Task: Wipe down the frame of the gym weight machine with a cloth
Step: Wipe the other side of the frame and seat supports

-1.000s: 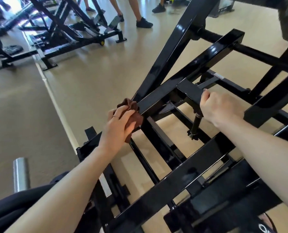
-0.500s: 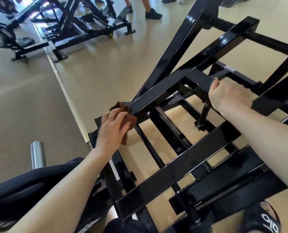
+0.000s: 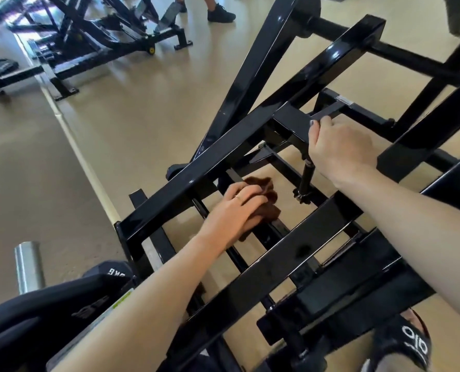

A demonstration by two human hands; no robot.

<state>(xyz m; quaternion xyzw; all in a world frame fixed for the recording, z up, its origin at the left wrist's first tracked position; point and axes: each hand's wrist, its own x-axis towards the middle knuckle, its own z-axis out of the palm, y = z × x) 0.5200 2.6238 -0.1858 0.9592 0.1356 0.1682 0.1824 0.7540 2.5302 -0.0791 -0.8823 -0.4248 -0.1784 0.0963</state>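
Note:
A glossy black steel frame (image 3: 250,124) of a weight machine fills the middle and right of the view, its beams crossing at angles. My left hand (image 3: 234,210) reaches under the long slanted upper beam and holds a crumpled brown cloth (image 3: 266,197) against a lower inner bar. A ring shows on one finger. Up on a short cross piece of the frame, my right hand (image 3: 339,149) has its fingers curled over the far edge.
A steel weight peg (image 3: 28,267) sticks up at lower left beside a black padded part (image 3: 35,312). Another black machine (image 3: 99,36) stands at the far left. A person's legs and black shoes (image 3: 220,14) are at the top. Beige floor lies between.
My left hand has taken the cloth off the slanted upper beam and moved it right and down onto a lower inner bar. My right hand keeps its hold on the cross piece.

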